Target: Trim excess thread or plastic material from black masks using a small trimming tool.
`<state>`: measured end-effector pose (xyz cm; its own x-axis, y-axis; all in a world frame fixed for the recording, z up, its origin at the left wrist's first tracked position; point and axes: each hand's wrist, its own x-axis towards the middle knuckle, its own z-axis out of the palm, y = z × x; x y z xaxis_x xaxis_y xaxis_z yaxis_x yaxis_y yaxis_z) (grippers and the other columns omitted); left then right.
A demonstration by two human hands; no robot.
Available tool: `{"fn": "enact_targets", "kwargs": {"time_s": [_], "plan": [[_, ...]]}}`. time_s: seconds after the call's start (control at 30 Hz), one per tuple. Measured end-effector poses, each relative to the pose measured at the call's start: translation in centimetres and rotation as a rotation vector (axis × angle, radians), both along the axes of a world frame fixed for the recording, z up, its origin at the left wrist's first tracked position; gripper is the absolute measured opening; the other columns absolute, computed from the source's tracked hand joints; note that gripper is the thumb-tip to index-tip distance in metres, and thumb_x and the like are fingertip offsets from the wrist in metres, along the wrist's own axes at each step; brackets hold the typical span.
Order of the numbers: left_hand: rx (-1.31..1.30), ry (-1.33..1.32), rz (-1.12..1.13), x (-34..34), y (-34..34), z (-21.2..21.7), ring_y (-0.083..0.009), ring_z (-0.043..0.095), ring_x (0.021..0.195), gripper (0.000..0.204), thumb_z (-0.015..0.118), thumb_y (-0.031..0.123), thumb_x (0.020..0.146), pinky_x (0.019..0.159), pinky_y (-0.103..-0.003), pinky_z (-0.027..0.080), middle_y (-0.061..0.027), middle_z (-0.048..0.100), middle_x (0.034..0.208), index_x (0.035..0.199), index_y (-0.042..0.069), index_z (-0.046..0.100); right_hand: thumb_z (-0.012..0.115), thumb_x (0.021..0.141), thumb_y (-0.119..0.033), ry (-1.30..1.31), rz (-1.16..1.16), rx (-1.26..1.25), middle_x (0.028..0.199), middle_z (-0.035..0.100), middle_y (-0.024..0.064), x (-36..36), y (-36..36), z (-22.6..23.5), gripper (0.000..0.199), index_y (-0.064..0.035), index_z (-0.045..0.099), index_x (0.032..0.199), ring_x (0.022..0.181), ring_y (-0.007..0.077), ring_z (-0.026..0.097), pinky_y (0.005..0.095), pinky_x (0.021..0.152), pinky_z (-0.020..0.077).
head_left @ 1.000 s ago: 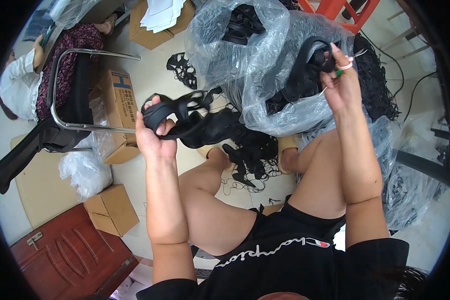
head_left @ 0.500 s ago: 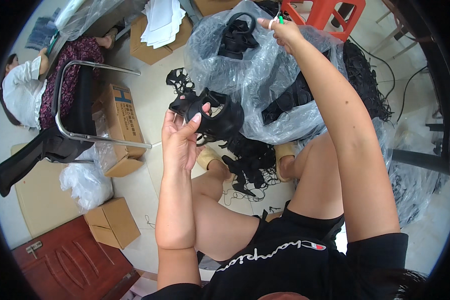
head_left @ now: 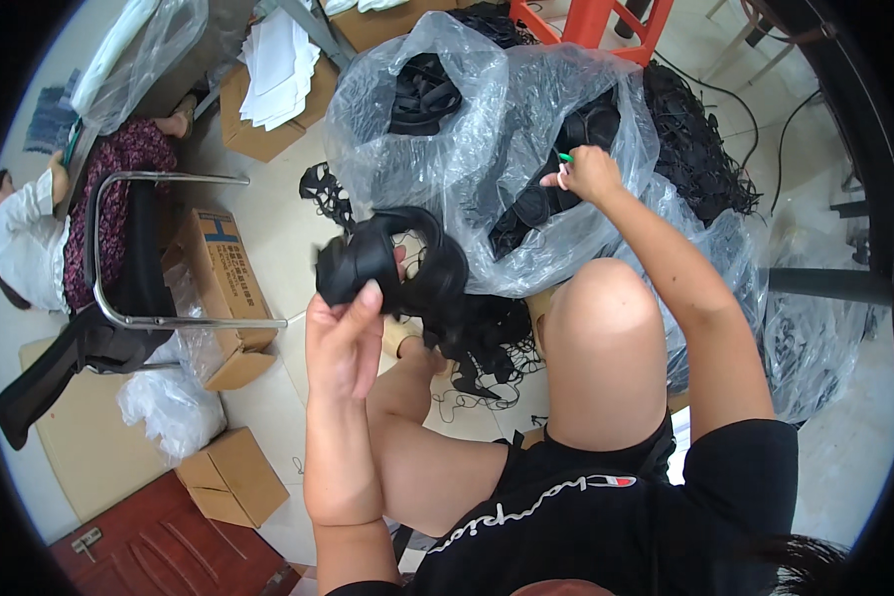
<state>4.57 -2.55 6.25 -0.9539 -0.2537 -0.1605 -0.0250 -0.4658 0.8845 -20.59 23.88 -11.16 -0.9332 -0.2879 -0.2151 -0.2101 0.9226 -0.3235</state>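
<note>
Left of centre, above the tiled floor (head_left: 288, 397), black cup-shaped pieces (head_left: 366, 256) hang in the left hand (head_left: 350, 333), partly blurred. The left thumb lies across their near edge, a fingertip shows through an opening on their right side, and most of their bulk reaches past the fingers to the far side and right; thumb and fingers are grasping them. To the right, the right hand (head_left: 591, 176) is over a clear plastic bag (head_left: 556, 260) containing more black pieces. A small green object (head_left: 566, 157) shows at its fingers, but whether they are clenched on it cannot be told. Beyond the left hand is a second clear bag (head_left: 363, 124) with black pieces inside. On the floor, between the feet, lies a dark heap (head_left: 482, 343); another (head_left: 700, 149) sits far right, near a red stool (head_left: 591, 35). Farther left stand a metal-framed chair (head_left: 184, 323) and a cardboard box (head_left: 230, 288).
</note>
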Motion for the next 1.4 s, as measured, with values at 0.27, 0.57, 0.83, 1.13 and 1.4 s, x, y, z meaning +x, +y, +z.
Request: {"fn": "enact_targets", "kwargs": {"time_s": [0.27, 0.57, 0.83, 1.13, 1.4], "plan": [[0.486, 0.095, -0.183, -2.8, 2.1, -0.8, -0.0332, 0.061, 0.106, 0.038, 0.047, 0.015, 0.097, 0.082, -0.041, 0.057, -0.0183, 0.061, 0.113, 0.132, 0.002, 0.040, 0.082, 0.071, -0.020, -0.408, -0.266, -0.495, 0.063, 0.063, 0.0071, -2.0, 3.8, -14.3, 0.032, -0.0052, 0.054, 0.068, 0.058, 0.0117, 0.058, 0.0276, 0.057, 0.0472], [0.561, 0.106, -0.086, -3.2, 0.5, -0.9, -0.0248, 0.049, 0.123, 0.055, 0.055, -0.001, 0.089, 0.092, -0.036, 0.053, -0.0118, 0.041, 0.141, 0.139, 0.000, 0.031, 0.079, 0.074, -0.037, -0.661, -0.197, -0.620, 0.056, 0.059, 0.0051, 1.6, 2.2, -8.4, 0.039, -0.0024, 0.063, 0.065, 0.042, 0.0134, 0.053, 0.0294, 0.046, 0.0448], [0.180, -0.007, -0.028, -2.2, 0.0, -1.3, -0.0128, 0.064, 0.079, 0.020, 0.067, 0.014, 0.087, 0.066, -0.023, 0.048, -0.0087, 0.068, 0.088, 0.103, 0.004, 0.062, 0.064, 0.084, -0.018, -0.700, 0.086, -0.068, 0.070, 0.069, 0.0034, -0.2, 2.6, -2.8, 0.014, -0.0065, 0.070, 0.077, 0.043, 0.0088, 0.042, 0.0270, 0.041, 0.0346], [-0.017, -0.066, 0.040, -1.1, 0.7, 0.8, -0.0103, 0.059, 0.065, 0.014, 0.066, 0.014, 0.087, 0.062, -0.022, 0.047, -0.0040, 0.066, 0.083, 0.096, 0.003, 0.065, 0.030, 0.098, -0.051, -0.413, 0.124, -1.110, 0.052, 0.050, 0.0038, 8.5, -8.1, 22.7, 0.066, 0.0016, 0.065, 0.077, 0.042, 0.0101, 0.042, 0.0241, 0.043, 0.0352], [0.002, -0.108, 0.098, -0.9, -0.1, 1.3, -0.0046, 0.045, 0.052, 0.026, 0.060, 0.021, 0.092, 0.050, -0.018, 0.037, -0.0013, 0.065, 0.083, 0.109, 0.001, 0.064, 0.067, 0.081, 0.003, 0.278, 0.692, -1.258, 0.087, 0.067, 0.0123, 13.1, -10.5, 18.4, 0.015, 0.0031, 0.061, 0.095, 0.080, 0.0216, 0.066, 0.0304, 0.069, 0.0527]]}}
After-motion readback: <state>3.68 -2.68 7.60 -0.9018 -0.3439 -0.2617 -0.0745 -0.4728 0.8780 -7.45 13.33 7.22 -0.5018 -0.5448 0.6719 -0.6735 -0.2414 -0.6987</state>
